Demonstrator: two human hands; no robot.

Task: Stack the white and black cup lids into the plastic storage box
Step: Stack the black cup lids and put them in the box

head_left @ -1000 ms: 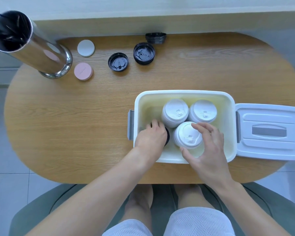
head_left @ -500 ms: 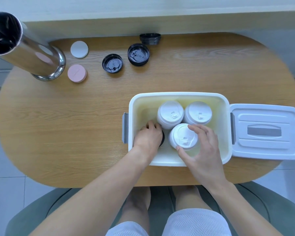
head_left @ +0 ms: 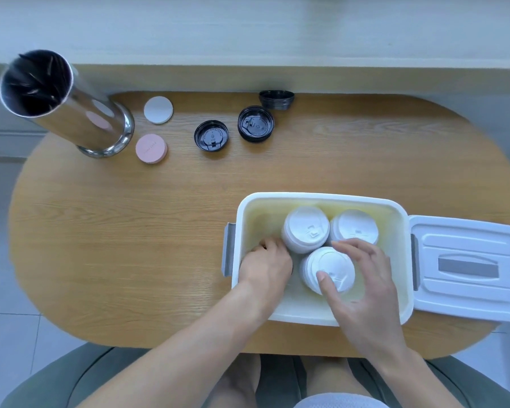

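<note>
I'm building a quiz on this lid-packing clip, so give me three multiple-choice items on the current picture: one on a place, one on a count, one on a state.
1. Where does the storage box's lid lie?
A. On the table, right of the box
B. Closed on the box
C. Beside the steel canister

2. How many white lid stacks stand in the storage box?
A. One
B. Three
C. Five

3. What is the right hand doing?
A. Resting on the table edge
B. Lifting a pink coaster
C. Touching the nearest white lid stack

Answers: 1 A, it lies flat against the box's right side; 2 B, two at the back and one in front; 3 C, its thumb rests on that stack's top and its fingers reach round it.
</note>
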